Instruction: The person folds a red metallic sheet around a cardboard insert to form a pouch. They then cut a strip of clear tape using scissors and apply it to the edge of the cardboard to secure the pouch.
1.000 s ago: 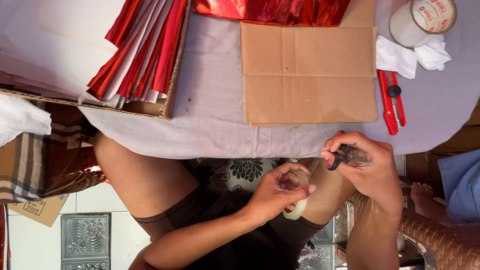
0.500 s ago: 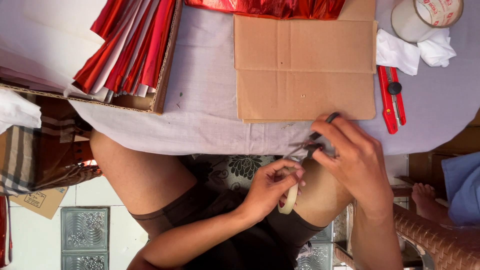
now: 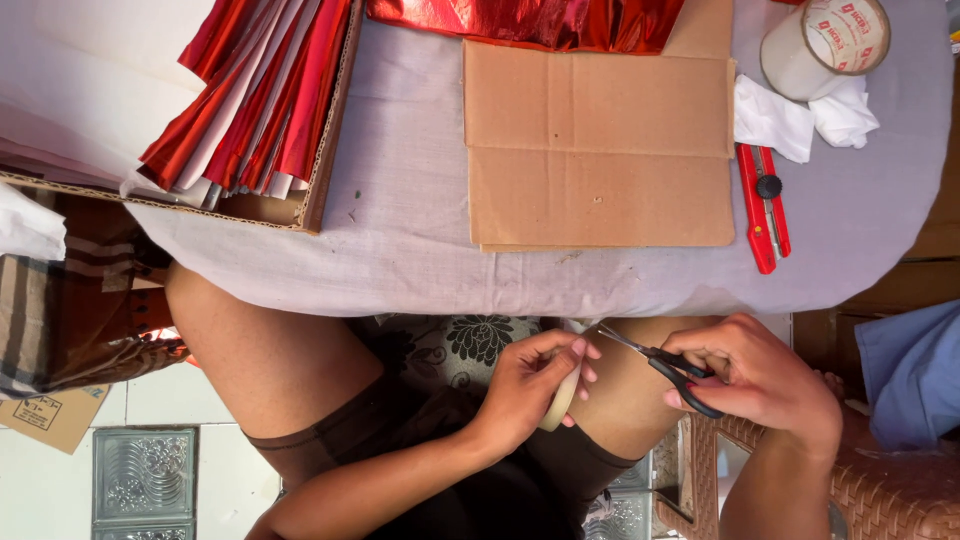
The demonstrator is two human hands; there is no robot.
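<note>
Since half a sec ago our right hand [image 3: 765, 375] has dropped away from the bench edge and swung out to the right, off the tape; it's closed round the black-handled scissors [image 3: 665, 365], blades slightly parted w/ tips pointing left at our left hand [image 3: 530, 385], a small gap between. Left hand has barely shifted: fingers curled shut on the beige roll of masking tape [image 3: 560, 400], held on edge over our lap, just below the bench rim.

Both hands sit under the front edge of the grey cloth-covered bench [image 3: 400, 240], between our knees; open room to either side of them down here.

Up top, the flat brown cardboard sheet [image 3: 600, 140] lies w/ its near edge close to the bench rim. Red utility knife [image 3: 765, 205] just right of it, not touching. White crumpled tissue [image 3: 800, 115] sits beyond the knife, touching the big roll of clear packing tape [image 3: 825, 45]. Cardboard box of red foil strips [image 3: 250, 100] is at far left, corner overhanging the rim. Bare cloth between box and sheet.
</note>
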